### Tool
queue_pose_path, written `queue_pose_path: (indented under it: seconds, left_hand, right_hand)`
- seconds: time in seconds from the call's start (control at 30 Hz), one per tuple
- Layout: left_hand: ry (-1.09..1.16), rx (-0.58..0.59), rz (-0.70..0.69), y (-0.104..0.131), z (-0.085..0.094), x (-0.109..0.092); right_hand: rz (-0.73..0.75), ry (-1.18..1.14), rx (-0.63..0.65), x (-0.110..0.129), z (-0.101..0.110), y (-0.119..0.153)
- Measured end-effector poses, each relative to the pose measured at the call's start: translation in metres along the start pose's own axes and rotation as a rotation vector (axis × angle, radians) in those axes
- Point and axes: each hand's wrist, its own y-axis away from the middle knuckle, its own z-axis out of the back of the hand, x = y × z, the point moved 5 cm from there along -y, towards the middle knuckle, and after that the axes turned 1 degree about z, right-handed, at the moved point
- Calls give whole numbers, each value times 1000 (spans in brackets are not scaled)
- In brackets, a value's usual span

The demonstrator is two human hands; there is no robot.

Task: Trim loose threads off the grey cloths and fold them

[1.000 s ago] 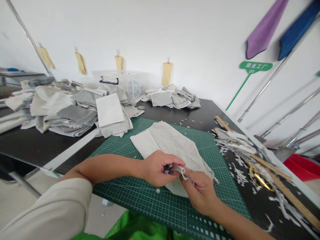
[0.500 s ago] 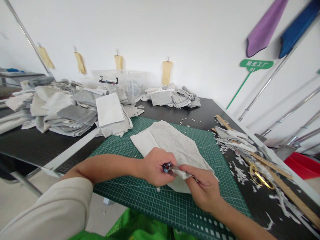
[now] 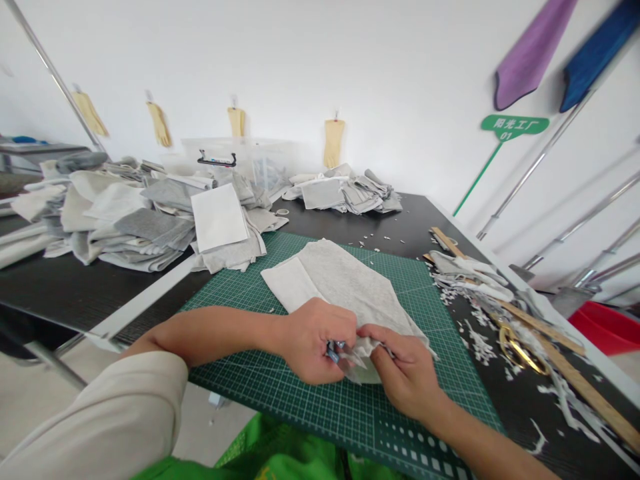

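A whitish-grey piece of fabric (image 3: 350, 270) lies on the green cutting mat (image 3: 235, 293), its near edge lifted and crumpled between my hands. My left hand (image 3: 320, 340) is closed around small thread snips (image 3: 334, 350); a bluish part shows inside the curled fingers, and the blades are largely hidden by the hand and fabric. Its thumb and forefinger side touches the bunched fabric edge. My right hand (image 3: 407, 373) pinches that same edge between thumb and fingers, just to the right of my left hand.
Stacks of grey and white fabric (image 3: 150, 230) cover the table's left side; another pile (image 3: 345, 193) lies at the back. To the right are gold-handled scissors (image 3: 523, 350), wooden rulers (image 3: 585, 387) and shredded scraps (image 3: 480, 350). A clear plastic box (image 3: 270, 160) stands behind.
My left hand has rolled slightly and come up against my right hand's fingers. The snips' metal blades, visible before, are now mostly out of sight, and the fabric edge is more bunched.
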Motion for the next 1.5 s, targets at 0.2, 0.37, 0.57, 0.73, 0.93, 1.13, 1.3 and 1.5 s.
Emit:
queue_pose_path:
  seconds: [0.2,0.37,0.57,0.73,0.93,1.13,1.3,1.5]
  left_hand:
    - [-43,-7,-12,0,2,1]
    - [-115,-11,88,2,-1,6]
    - [-212,6,183,6,-8,14]
    - [-242,13,113,6,-10,8]
    - [6,9,255,9,-13,14]
    - [144,-26,305,7,-9,16]
    - [93,-5,299,4,-7,14]
    - [-95,-25,202,4,-6,9]
  right_hand:
    - [-34,-27,41,0,0,0]
    - [47,-118,12,5,4,-3]
    - [85,-258,44,2,-2,-4]
    - [75,-205,14,1,-2,-1]
    - [78,-208,4,2,-2,0]
    - [100,-231,51,3,-4,0]
    - [102,-261,90,6,-4,-1]
    - [36,-227,51,4,-5,-4]
